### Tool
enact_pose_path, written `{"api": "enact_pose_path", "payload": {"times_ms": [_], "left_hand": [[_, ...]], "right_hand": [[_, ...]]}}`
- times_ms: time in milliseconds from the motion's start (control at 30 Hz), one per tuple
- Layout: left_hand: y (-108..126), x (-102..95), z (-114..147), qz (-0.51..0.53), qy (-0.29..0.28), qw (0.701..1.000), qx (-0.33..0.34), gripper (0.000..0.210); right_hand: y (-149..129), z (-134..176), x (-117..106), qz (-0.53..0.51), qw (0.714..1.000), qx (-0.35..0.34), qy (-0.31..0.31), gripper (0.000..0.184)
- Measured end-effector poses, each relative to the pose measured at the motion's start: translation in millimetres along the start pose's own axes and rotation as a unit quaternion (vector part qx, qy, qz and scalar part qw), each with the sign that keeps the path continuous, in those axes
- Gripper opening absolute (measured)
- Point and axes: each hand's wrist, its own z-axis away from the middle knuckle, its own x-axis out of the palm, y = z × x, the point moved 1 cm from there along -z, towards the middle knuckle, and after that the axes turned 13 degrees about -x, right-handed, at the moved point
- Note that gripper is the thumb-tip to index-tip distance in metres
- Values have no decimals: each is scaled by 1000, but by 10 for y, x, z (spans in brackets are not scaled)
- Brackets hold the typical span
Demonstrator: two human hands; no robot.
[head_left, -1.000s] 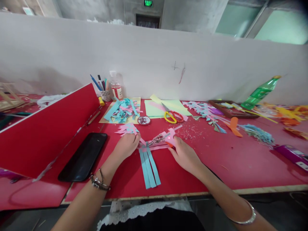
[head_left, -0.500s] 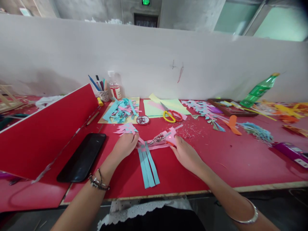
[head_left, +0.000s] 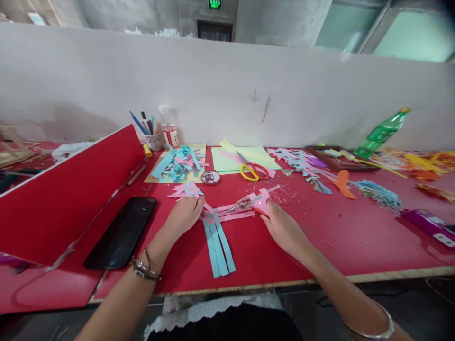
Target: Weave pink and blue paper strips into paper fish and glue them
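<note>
My right hand grips a pink hot glue gun, its nozzle pointing left, with a glue stick sticking out at the back. Closed fingers of my left hand hold a strip of pink and blue cut paper against the table. From this paper, long blue paper strips hang toward the table's front edge. Pink paper strips stretch rightward beneath the glue gun. The nozzle is just right of where the blue and pink strips meet; whether it touches paper I cannot tell.
A black phone lies left of my left arm, beside a standing red board. Yellow-and-red scissors rest on pale sheets. Behind are a paper-scrap pile and a round tin. A green bottle leans at right.
My right hand has drawn the glue gun a little to the right, away from where the strips meet. My left hand has stayed in place on the paper.
</note>
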Motion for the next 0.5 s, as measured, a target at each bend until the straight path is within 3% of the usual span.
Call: {"api": "enact_pose_path", "payload": {"times_ms": [500], "left_hand": [[-14, 3, -17, 4, -5, 1000, 4, 51]], "right_hand": [[237, 133, -76, 22, 999, 7, 27, 33]]}}
